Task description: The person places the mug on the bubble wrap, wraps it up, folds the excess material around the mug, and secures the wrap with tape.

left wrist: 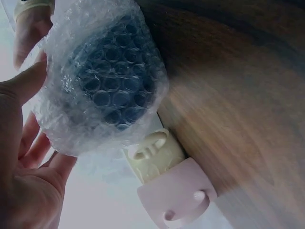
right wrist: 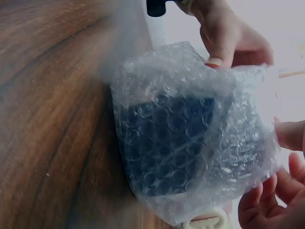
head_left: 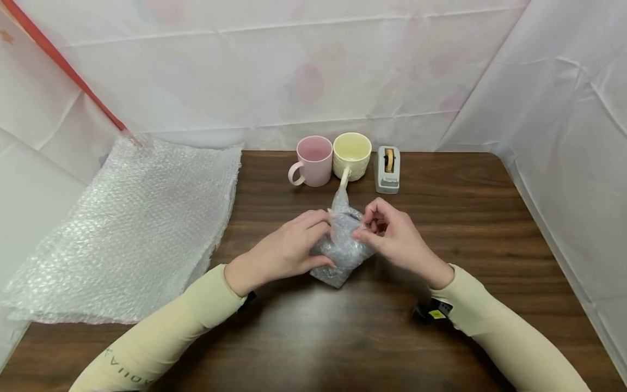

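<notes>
A bundle of bubble wrap [head_left: 345,247] stands on the table in front of the mugs. Through its clear layers shows a dark blue object [right wrist: 167,143], its exact shape blurred by the bubbles. My left hand [head_left: 294,247] grips the bundle from the left, thumb on the near side and fingers across the top. On the right, my right hand [head_left: 397,234] pinches the edge of the wrap between thumb and fingers. A narrow twist of wrap [head_left: 340,200] sticks up from the bundle's far side, by the yellow mug's handle.
Behind the bundle stand a pink mug [head_left: 314,163] and a yellow mug [head_left: 357,155], with a grey tape dispenser [head_left: 387,182] at their right. A large sheet of bubble wrap [head_left: 142,234] covers the table's left side. White cloth [head_left: 294,71] hangs behind.
</notes>
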The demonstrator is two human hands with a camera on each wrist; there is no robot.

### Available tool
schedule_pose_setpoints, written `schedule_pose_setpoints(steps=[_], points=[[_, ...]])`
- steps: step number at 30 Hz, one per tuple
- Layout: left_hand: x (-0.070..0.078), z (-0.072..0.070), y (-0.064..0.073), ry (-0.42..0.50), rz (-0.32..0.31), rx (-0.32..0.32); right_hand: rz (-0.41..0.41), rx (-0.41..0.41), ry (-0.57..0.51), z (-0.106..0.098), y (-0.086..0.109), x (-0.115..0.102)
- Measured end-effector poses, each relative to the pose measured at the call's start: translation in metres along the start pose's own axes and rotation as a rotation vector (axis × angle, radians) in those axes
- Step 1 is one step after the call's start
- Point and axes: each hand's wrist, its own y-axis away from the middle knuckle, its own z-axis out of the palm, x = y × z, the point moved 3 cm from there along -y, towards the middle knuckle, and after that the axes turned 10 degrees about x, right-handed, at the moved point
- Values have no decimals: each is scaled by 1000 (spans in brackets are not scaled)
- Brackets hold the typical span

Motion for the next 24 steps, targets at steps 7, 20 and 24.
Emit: schedule_pose_setpoints(steps=[7,20,24], points=[[-4,-1,3,97,-133,50,178,-51,-14,3,-2,5],[11,-4,5,-267,129,-120,309,-84,-85,14,-3,7],[13,-1,7,-320,130,-162,317,-105,-105,12,-3,10]])
